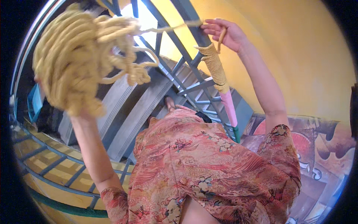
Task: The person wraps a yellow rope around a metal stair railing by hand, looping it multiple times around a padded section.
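A large bundle of thick yellow rope (69, 61) fills the upper left, blurred by motion. My left hand (84, 112) carries it from below, its fingers mostly hidden by the coils. One strand stretches from the bundle to the sloping handrail (186, 15), by the fingertips of my right hand (229, 35). That hand is beside the rail, fingers stretched and slightly apart. A short length of rope crosses its palm and hangs toward the rail. Below it, yellow rope wrapping (215, 69) winds tightly around the rail, above a pink covered section (228, 108).
Grey stairs (128, 108) descend beneath me, flanked by blue-grey metal railings (52, 166). A yellow wall (298, 56) rises on the right, with a painted mural (317, 160) low on it. My foot (169, 102) rests on a step.
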Demonstrator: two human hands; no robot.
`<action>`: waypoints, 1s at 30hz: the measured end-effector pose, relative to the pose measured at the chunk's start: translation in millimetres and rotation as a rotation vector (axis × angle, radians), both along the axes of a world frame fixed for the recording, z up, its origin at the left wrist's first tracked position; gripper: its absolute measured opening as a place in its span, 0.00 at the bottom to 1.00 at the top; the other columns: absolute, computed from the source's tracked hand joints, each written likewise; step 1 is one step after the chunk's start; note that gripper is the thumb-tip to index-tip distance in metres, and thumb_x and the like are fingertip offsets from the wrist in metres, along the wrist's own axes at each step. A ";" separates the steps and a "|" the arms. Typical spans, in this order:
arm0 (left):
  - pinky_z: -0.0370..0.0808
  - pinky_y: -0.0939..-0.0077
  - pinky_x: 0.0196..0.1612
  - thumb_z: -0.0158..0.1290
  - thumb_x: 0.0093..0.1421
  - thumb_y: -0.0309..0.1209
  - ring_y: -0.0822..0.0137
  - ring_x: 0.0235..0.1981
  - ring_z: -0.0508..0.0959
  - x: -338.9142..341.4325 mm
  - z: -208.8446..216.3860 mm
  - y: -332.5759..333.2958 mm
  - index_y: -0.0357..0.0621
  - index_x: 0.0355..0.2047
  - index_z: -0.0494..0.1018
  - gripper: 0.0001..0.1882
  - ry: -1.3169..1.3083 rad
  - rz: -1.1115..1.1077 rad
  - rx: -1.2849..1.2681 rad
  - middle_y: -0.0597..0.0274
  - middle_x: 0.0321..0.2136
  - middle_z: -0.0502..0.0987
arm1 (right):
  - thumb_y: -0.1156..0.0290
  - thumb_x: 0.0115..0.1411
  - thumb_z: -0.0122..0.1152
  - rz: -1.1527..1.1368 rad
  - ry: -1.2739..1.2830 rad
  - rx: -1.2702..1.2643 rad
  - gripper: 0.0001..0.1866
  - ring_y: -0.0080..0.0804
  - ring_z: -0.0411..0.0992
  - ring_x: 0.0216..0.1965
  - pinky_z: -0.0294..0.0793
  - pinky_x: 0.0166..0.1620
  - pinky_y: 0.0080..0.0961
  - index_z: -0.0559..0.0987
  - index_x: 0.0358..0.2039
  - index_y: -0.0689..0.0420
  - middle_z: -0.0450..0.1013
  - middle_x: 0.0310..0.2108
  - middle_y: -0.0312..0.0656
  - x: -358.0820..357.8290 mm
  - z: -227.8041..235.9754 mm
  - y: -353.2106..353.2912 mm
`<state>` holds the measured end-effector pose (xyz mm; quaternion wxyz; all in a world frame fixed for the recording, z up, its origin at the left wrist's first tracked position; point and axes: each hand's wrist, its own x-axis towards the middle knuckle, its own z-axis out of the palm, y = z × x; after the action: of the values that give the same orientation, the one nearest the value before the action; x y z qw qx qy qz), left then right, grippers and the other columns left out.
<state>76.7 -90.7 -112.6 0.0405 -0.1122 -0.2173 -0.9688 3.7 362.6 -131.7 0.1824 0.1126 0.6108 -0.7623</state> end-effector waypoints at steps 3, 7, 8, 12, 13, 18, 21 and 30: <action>0.67 0.58 0.58 0.49 0.62 0.49 0.61 0.53 0.72 -21.4 -1.5 53.0 0.40 0.56 0.66 0.30 0.037 -0.228 0.085 0.53 0.50 0.73 | 0.59 0.69 0.38 0.235 0.161 -0.150 0.26 0.35 0.73 0.49 0.77 0.41 0.22 0.63 0.59 0.64 0.69 0.54 0.52 12.4 -8.0 -20.8; 0.69 0.60 0.57 0.49 0.62 0.50 0.62 0.52 0.73 -42.4 15.2 106.3 0.40 0.55 0.66 0.30 0.152 -0.540 0.195 0.53 0.49 0.74 | 0.41 0.64 0.41 0.263 0.354 -0.331 0.39 0.38 0.66 0.57 0.71 0.53 0.39 0.50 0.67 0.55 0.62 0.60 0.44 33.4 14.6 -70.1; 0.72 0.64 0.53 0.53 0.61 0.46 0.61 0.52 0.74 -44.8 19.2 118.6 0.38 0.55 0.66 0.29 0.231 -0.456 0.195 0.53 0.49 0.74 | 0.34 0.57 0.47 0.330 0.463 -0.236 0.48 0.37 0.61 0.61 0.66 0.57 0.42 0.49 0.67 0.53 0.60 0.61 0.41 41.6 24.4 -82.7; 0.70 0.63 0.56 0.34 0.69 0.46 0.62 0.53 0.72 -51.5 45.9 157.1 0.43 0.57 0.62 0.25 0.167 0.228 -0.464 0.57 0.52 0.71 | 0.43 0.50 0.66 0.283 0.706 -0.233 0.49 0.35 0.67 0.55 0.71 0.54 0.38 0.56 0.63 0.59 0.65 0.56 0.44 52.7 33.8 -102.8; 0.72 0.65 0.53 0.41 0.68 0.43 0.62 0.51 0.73 -44.8 34.4 149.5 0.41 0.57 0.62 0.24 0.309 -0.286 -0.039 0.56 0.53 0.70 | 0.51 0.51 0.68 0.248 0.726 -0.346 0.44 0.36 0.69 0.53 0.73 0.53 0.37 0.58 0.61 0.61 0.67 0.54 0.45 49.5 38.6 -108.7; 0.75 0.69 0.50 0.61 0.55 0.38 0.61 0.49 0.74 -43.9 64.2 185.0 0.37 0.59 0.56 0.37 0.440 -0.123 -0.460 0.51 0.49 0.71 | 0.55 0.51 0.68 0.131 0.860 -0.421 0.50 0.41 0.63 0.59 0.66 0.60 0.39 0.50 0.65 0.62 0.61 0.60 0.49 53.9 66.1 -117.3; 0.74 0.72 0.50 0.61 0.55 0.41 0.64 0.47 0.75 -28.3 77.7 186.3 0.35 0.57 0.58 0.36 0.402 -0.172 -0.562 0.52 0.46 0.73 | 0.56 0.51 0.69 0.130 0.718 -0.363 0.48 0.42 0.67 0.56 0.69 0.57 0.38 0.53 0.64 0.63 0.64 0.57 0.49 53.9 64.0 -105.7; 0.75 0.77 0.39 0.53 0.62 0.32 0.68 0.41 0.77 -23.0 24.5 133.5 0.35 0.51 0.67 0.20 0.234 0.519 -0.859 0.51 0.43 0.75 | 0.74 0.50 0.66 -0.215 0.738 -0.342 0.33 0.38 0.73 0.47 0.78 0.49 0.35 0.63 0.55 0.63 0.71 0.46 0.47 6.5 -4.3 -43.4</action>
<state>53.7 42.8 -88.1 0.2539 -0.1688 -0.6103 -0.7312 10.2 319.2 -135.9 -0.1133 -0.1369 0.4846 -0.8565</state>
